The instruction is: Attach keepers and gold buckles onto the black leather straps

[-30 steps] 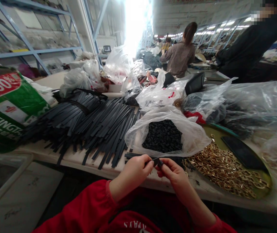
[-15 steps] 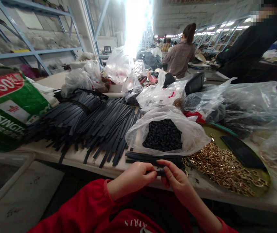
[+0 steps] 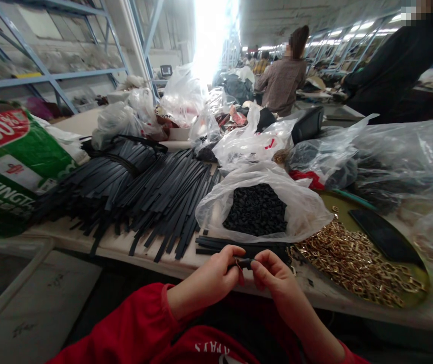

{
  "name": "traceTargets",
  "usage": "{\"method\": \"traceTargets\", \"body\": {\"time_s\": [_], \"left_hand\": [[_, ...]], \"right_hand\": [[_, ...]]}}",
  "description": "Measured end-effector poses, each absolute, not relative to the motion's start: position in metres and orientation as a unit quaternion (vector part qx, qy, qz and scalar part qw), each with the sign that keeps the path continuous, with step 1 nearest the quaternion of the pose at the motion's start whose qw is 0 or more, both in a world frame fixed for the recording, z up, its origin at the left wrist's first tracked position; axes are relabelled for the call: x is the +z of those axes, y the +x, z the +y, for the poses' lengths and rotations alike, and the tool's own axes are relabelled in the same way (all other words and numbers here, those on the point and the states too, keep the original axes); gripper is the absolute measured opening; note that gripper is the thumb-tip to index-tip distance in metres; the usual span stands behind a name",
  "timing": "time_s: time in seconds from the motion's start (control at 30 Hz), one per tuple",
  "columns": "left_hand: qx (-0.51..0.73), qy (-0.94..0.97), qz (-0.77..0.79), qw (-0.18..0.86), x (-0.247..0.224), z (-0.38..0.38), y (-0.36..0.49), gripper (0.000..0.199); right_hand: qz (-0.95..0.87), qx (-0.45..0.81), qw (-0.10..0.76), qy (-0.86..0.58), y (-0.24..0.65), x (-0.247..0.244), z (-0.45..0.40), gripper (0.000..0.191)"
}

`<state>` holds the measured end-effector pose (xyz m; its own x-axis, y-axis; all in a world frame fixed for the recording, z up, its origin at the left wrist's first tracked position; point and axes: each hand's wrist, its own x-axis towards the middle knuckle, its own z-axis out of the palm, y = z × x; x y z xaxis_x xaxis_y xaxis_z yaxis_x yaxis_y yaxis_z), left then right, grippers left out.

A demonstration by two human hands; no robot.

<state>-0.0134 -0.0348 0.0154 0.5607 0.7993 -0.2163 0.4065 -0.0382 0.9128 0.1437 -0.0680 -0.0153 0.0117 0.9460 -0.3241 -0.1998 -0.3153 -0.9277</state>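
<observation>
Head view: left hand (image 3: 220,273) and right hand (image 3: 275,275) pinch a short black strip (image 3: 245,263) between them by the worktop's (image 3: 330,299) front edge, perhaps with a gold buckle (image 3: 238,264); best hold it straight, steady.

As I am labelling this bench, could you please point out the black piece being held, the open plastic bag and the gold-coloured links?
Black piece (image 3: 245,263): head view, on its visible stretch.
Open plastic bag (image 3: 307,211): head view, on bare plastic at its right side.
Gold-coloured links (image 3: 352,263): head view, mid-heap.
</observation>
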Motion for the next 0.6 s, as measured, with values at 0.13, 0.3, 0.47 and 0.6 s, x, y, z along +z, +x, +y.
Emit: {"method": "traceTargets", "body": {"time_s": [0.13, 0.3, 0.47, 0.6], "left_hand": [[0.178, 0.696, 0.426, 0.550, 0.015, -0.032, -0.012, 0.033], [0.155, 0.703, 0.426, 0.548, 0.018, -0.029, -0.012, 0.036], [0.161, 0.675, 0.436, 0.573, 0.018, -0.025, -0.011, 0.036], [0.154, 0.676, 0.464, 0.551, 0.014, -0.025, -0.014, 0.036]], "right_hand": [[-0.351, 0.616, 0.471, -0.525, 0.137, -0.017, -0.065, 0.039], [-0.356, 0.614, 0.464, -0.529, 0.137, -0.022, -0.064, 0.037], [-0.384, 0.619, 0.477, -0.493, 0.142, -0.023, -0.070, 0.035], [-0.327, 0.638, 0.492, -0.494, 0.145, -0.023, -0.074, 0.036]]}}
